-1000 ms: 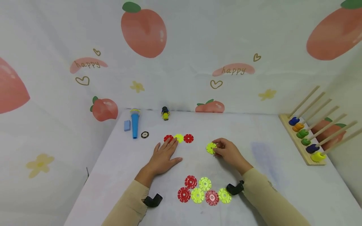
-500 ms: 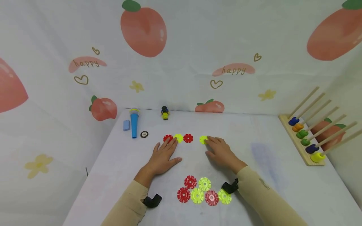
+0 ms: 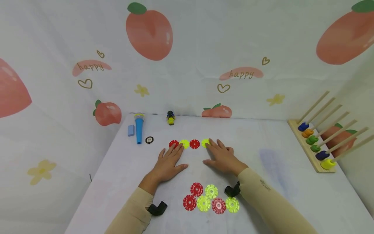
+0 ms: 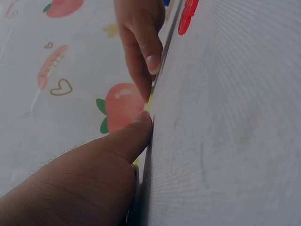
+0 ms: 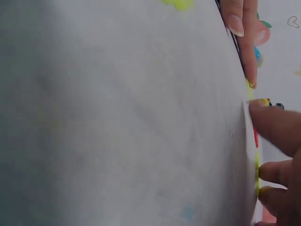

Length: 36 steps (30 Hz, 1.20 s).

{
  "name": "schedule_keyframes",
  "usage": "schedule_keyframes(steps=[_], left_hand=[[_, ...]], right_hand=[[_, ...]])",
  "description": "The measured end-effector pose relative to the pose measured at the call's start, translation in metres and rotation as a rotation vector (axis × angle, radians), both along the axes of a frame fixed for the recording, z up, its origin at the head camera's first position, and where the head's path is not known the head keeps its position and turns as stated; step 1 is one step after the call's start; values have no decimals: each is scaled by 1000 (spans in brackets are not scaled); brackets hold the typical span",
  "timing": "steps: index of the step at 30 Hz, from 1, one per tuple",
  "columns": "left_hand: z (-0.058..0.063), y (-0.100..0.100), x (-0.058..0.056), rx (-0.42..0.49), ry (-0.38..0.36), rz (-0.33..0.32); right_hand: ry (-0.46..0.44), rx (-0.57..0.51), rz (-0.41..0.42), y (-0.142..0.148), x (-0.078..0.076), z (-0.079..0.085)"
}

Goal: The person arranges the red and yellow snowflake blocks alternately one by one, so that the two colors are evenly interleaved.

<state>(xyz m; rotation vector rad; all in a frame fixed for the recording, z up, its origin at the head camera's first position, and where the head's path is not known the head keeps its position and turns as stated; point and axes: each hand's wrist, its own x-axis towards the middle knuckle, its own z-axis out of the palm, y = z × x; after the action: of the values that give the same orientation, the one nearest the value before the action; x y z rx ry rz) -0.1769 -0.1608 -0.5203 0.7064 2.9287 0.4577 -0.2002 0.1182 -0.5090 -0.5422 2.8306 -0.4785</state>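
Note:
Toward the back of the table lies a row of notched plastic discs: a red disc (image 3: 173, 143), a yellow-green disc (image 3: 185, 142), another red disc (image 3: 194, 144) and a second yellow-green disc (image 3: 205, 142). My left hand (image 3: 167, 166) lies palm down, its outstretched fingertips over the two leftmost discs. With extended fingers my right hand (image 3: 224, 158) touches the rightmost disc, partly covering it; its thumb points left. In the left wrist view my left hand (image 4: 89, 174) hides most of the row. Only slivers of discs show past my right hand (image 5: 282, 136) in the right wrist view.
Nearer the body lie several more red and yellow-green discs (image 3: 203, 203). At back left are a blue toy microphone (image 3: 139, 128), a blue block (image 3: 130, 130), a black round chip (image 3: 149, 139) and a small toy figure (image 3: 170, 117). A wooden peg rack (image 3: 312, 146) with coloured beads stands right.
My right hand has brought the yellow-green disc left, set it down at the right end of the row and slid it toward the red one. Its pinch has loosened. The left hand stays put.

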Motion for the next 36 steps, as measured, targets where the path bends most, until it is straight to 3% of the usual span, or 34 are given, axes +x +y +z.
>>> schedule_keyframes(steps=[6,19,22,29,32,36], left_hand=[[-1,0,-1,2,14,-6],[0,0,0,-16,8,3],[0,1,0,-13,1,5],[-3,0,-2,-11,5,8],[-4,-1,-3,-12,3,9],[-5,-1,-2,-3,-2,5]], right_hand=[[-24,-3,-2,-4,-6,-3],[-27,-67,-10,-5,-3,3],[-46,-198,-31,1,2,12],[-165,-669,-40,16,29,34],[-223,-767,20,16,42,34],[-319,-819,106,7,61,25]])
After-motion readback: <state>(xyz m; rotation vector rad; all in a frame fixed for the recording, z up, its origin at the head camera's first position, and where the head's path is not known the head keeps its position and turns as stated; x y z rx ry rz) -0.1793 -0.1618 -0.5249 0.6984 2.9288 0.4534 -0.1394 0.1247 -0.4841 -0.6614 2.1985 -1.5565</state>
